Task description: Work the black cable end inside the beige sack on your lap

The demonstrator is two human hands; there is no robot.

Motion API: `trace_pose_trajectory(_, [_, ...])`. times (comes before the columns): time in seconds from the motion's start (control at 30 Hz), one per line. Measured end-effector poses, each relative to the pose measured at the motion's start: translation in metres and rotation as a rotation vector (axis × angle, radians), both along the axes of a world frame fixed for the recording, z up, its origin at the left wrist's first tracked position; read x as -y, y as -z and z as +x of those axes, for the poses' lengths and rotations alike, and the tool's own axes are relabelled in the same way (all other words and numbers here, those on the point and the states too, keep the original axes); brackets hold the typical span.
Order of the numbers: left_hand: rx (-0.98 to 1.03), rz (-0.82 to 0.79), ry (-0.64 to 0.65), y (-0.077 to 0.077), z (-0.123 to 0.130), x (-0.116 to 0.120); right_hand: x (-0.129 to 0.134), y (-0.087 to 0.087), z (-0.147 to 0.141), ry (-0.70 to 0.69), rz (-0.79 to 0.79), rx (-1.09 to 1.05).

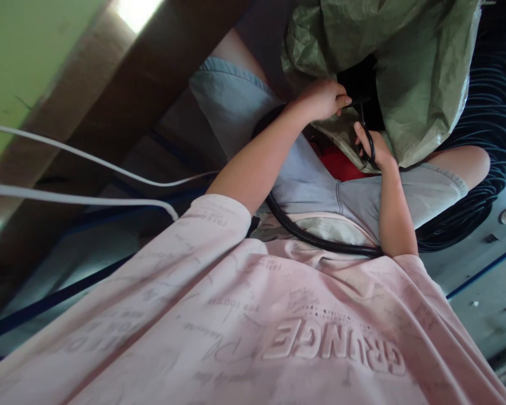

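My left hand (326,100) is closed, pinching a thin black length, apparently the end of a black tube (356,103). Black-handled scissors (369,143) are in my right hand (377,147), with fingers through the loops. The blades point up toward the black piece by my left fingertips; whether they touch it I cannot tell against the dark background. A black ribbed hose (303,235) curves across my lap and passes behind my left forearm. Just beyond both hands hangs the open mouth of a greenish woven sack (417,107), dark inside.
A big coil of black tubing (489,124) lies on the right, beside my knee. Something red (346,163) shows between my legs. At left are a dark brown beam (109,90) and two white cables (80,198). A blue strip (484,270) crosses the grey floor.
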State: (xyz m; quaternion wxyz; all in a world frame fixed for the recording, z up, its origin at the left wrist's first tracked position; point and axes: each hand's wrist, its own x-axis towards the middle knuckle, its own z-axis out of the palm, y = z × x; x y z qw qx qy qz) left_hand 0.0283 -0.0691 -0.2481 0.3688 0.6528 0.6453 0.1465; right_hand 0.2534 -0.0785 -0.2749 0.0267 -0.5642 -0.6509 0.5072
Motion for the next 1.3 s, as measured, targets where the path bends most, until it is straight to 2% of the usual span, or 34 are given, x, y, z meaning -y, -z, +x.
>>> trace_pose_trajectory(0.17, [-0.064,0.072,0.042,0.002,-0.002,0.001,-0.001,-0.001,0.0,0.026,-0.08,-0.015])
trace_pose_trajectory(0.43, [-0.157,0.04,0.097,-0.01,-0.01,0.003,-0.001,0.004,0.0,0.118,-0.291,-0.057])
trace_pose_trajectory(0.6, [-0.111,0.034,0.097,-0.01,-0.01,0.002,-0.001,-0.002,-0.004,0.152,-0.32,-0.038])
trace_pose_trajectory(0.77, [-0.164,-0.021,0.094,-0.01,-0.01,0.003,0.0,-0.002,-0.006,0.15,-0.346,-0.05])
trace_pose_trajectory(0.9, [-0.212,-0.022,0.06,-0.014,-0.012,0.005,0.0,0.0,-0.006,0.152,-0.339,-0.048])
trace_pose_trajectory(1.0, [-0.202,-0.018,0.063,-0.017,-0.011,0.007,0.0,0.002,-0.005,0.105,-0.316,-0.073])
trace_pose_trajectory(1.3, [-0.199,-0.019,0.099,-0.017,-0.007,0.007,0.002,0.004,-0.006,-0.005,-0.15,-0.011])
